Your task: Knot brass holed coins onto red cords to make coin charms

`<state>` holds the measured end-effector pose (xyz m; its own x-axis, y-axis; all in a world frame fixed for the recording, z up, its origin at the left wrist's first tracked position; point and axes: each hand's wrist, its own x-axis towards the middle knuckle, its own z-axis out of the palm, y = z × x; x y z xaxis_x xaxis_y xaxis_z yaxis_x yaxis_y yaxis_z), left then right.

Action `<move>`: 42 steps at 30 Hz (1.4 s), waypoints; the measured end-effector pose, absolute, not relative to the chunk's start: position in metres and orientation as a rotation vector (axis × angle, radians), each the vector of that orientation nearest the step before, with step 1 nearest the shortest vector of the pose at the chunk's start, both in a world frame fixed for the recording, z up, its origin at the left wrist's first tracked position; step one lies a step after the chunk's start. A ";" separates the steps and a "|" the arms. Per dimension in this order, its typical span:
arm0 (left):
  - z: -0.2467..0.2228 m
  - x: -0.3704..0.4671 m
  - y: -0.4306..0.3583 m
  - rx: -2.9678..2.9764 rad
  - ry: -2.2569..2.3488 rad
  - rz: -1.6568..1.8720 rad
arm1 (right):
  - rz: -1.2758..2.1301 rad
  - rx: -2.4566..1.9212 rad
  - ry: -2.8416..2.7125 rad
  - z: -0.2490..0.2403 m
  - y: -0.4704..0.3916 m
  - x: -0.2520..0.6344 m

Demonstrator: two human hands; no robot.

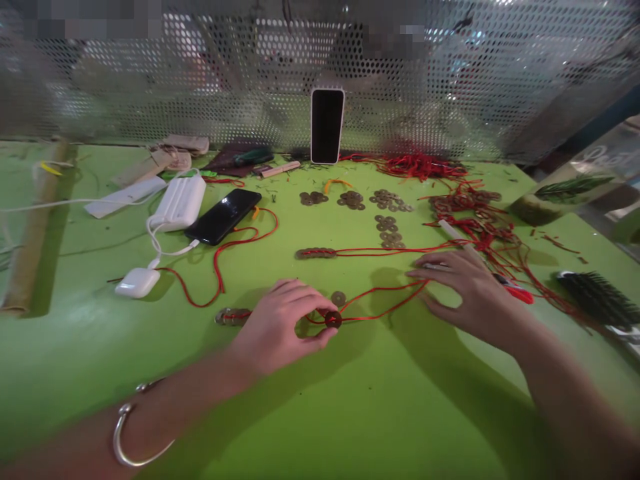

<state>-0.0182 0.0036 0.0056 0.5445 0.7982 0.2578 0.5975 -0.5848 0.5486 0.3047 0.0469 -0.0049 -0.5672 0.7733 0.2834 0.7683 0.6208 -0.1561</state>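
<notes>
My left hand [280,327] pinches a dark round coin [333,320] with a square hole between thumb and forefinger. Red cord [385,289] runs from this coin in two strands toward my right hand [463,293], where they meet between thumb and fingers. A thin silvery piece [439,267] shows at the right fingers; its kind is unclear. Just behind the pinched coin lies a loose coin [339,298]. Partly hidden by my left hand, a row of overlapping coins tied with red cord [231,317] rests on the green table [320,413].
Farther back lie another corded coin row [316,253] and small coin piles [351,200]. A phone [327,127] stands upright by the perforated metal screen. Left are a black phone [225,217], white power bank [179,201] and earphone case [137,283]; right, tangled red cords [420,165] and a brush [600,293].
</notes>
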 end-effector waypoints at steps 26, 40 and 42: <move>0.017 -0.026 0.004 2.611 1.072 0.586 | -0.101 -1.528 -2.578 -0.011 0.035 0.338; 0.011 -0.025 0.005 2.623 1.046 0.593 | 0.288 -0.858 -2.632 -0.008 0.013 0.189; 0.012 -0.027 0.006 2.612 1.067 0.580 | 0.285 -0.899 -2.646 -0.004 0.012 0.195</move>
